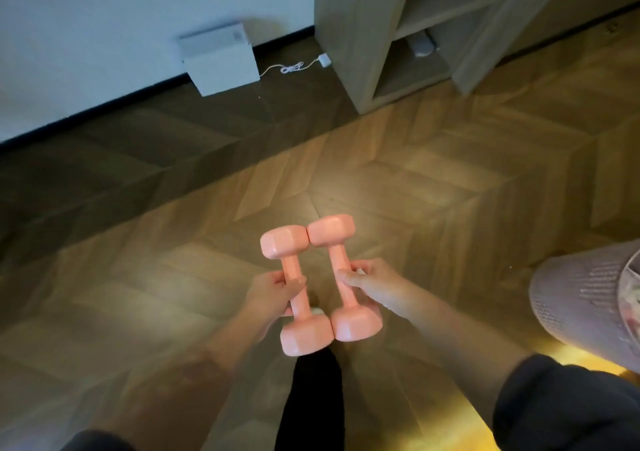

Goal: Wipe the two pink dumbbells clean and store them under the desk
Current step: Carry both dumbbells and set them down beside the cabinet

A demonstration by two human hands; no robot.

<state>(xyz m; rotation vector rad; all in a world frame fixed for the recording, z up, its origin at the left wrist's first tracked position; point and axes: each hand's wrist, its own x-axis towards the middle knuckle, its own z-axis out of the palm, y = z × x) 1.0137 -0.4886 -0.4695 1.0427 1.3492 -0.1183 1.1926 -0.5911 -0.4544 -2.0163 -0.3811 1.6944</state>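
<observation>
The left dumbbell (289, 264) and right dumbbell (337, 260), both pink, are held side by side at the lower centre of the frame above the herringbone wood floor (433, 187). Their faceted heads touch at both ends. My left hand (270, 294) curls round the left one's handle. My right hand (372, 284) pinches the other's handle between thumb and fingers. Their coating looks smooth and matte. A pale wooden shelf unit (349, 34) stands at the upper right.
</observation>
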